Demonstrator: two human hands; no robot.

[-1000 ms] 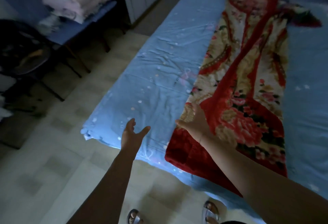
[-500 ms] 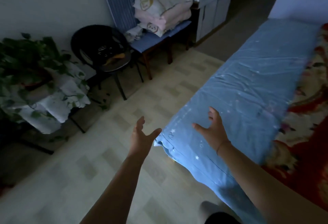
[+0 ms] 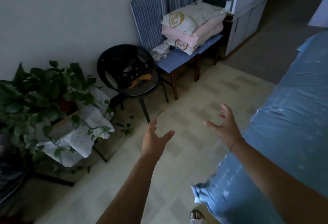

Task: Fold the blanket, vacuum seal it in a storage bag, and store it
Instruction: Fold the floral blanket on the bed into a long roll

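Observation:
The red floral blanket is out of view now. My left hand (image 3: 154, 138) hangs in the air over the pale floor, fingers straight and spread, holding nothing. My right hand (image 3: 224, 127) is raised beside it, also empty with fingers spread, just left of the bed's blue sheet (image 3: 291, 135). Neither hand touches anything. No storage bag shows in this view.
A striped blue chair (image 3: 170, 59) by the wall carries stacked pillows and folded bedding (image 3: 193, 27). A black round chair (image 3: 129, 78) with dark items stands left of it. A leafy plant (image 3: 42, 96) on a cloth-draped stand is at the left. A pale cabinet (image 3: 248, 14) stands at the back.
My view has swung left, away from the bed; the red blanket has left the frame. My right hand came off the blanket, and both empty hands now hang over the floor.

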